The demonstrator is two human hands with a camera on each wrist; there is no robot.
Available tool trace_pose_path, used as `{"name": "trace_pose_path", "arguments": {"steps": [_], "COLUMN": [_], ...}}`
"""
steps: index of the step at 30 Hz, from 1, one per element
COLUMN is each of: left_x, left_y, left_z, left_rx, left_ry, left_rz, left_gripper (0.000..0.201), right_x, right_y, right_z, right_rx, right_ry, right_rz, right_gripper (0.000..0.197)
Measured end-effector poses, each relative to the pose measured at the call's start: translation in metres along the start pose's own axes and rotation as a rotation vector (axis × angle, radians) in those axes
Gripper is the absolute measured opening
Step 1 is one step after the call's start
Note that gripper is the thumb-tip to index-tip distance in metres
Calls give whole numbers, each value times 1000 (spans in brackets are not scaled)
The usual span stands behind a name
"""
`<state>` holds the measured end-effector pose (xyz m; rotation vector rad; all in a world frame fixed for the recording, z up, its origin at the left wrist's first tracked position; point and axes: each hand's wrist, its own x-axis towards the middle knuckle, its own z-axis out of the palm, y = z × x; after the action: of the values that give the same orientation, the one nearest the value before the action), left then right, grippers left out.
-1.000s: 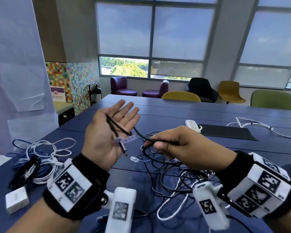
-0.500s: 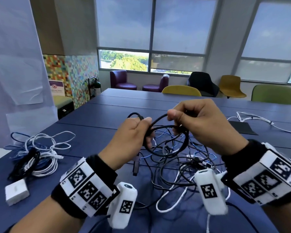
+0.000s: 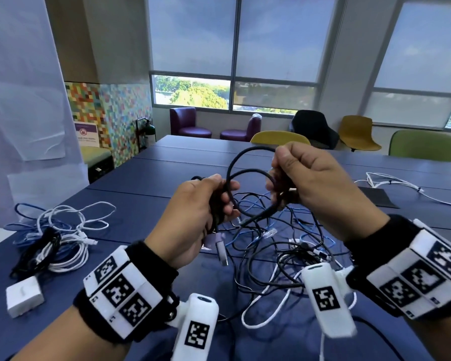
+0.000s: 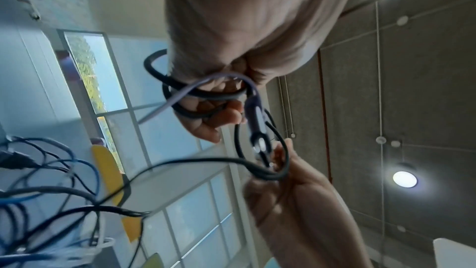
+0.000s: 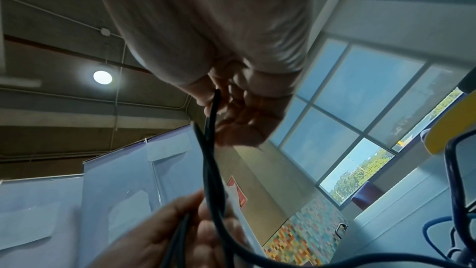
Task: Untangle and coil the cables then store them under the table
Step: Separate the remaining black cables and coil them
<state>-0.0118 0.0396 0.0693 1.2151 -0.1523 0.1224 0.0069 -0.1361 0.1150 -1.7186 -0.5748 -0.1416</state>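
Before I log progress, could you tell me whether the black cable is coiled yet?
Partly coiled: black cable forms loops between left hand and right hand.

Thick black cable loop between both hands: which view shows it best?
Head view: the thick black cable loop arcs whole between the left hand and right hand. Left wrist shows blurred coils; right wrist only crossing strands.

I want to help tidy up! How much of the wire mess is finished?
Some looks done: a bundle of white and black wires lies gathered at the table's left. Right now the left hand and right hand are looping one black cable. A big tangle still lies on the table, and nothing visibly is stored underneath yet.
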Motion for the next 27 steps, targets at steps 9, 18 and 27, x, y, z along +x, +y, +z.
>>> {"name": "trace_pose_path", "arguments": {"steps": [9,18,27], "left_x": [14,34,49], "left_y": [44,76,87], "left_z": [23,32,30], "left_rx": [65,-230,-309], "left_ry": [-104,-98,-44], "left_rz": [130,67,82], "left_gripper": [38,39,41], "right_x": [20,27,16], "right_y": [-36,-19,-1], "right_z": [5,21,43], "right_rx": [248,-51,-143], "right_ry": [17,52,274], "right_rz": [-30,-261,-429], "right_gripper": [27,73,93]}}
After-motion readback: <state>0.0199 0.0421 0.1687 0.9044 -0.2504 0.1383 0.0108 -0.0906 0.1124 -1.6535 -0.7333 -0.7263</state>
